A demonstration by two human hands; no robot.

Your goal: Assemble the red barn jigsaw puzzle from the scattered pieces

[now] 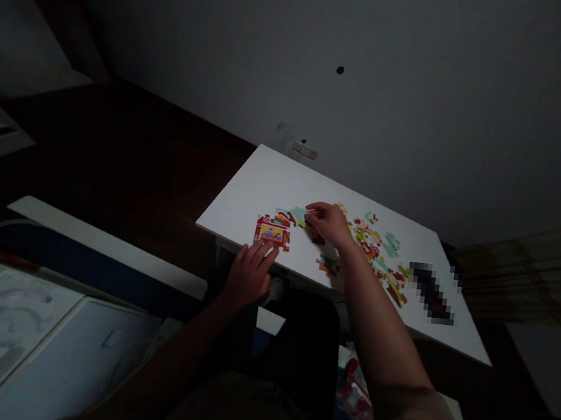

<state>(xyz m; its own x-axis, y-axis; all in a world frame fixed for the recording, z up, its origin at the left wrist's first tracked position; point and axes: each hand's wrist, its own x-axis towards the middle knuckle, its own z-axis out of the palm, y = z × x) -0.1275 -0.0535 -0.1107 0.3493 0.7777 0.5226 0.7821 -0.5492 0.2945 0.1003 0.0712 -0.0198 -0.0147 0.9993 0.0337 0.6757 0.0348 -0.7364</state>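
- Joined puzzle section (pixel 270 221) on white surface (pixel 234 195)
- Left hand (pixel 249 277) at its near edge, fingers slightly apart
- Right hand (pixel 328 222) right of section, grip can't tell
- Loose pieces (pixel 391 244) farther right
- Likely fitting step; next needs edge alignment

A partly joined puzzle section (pixel 272 234) is lying flat, showing red shapes and purple figures on orange. A pale green piece (pixel 299 216) is lying to its upper right; farther right, loose multicoloured pieces (pixel 371 249) are sprawling, some apparently overlapping.
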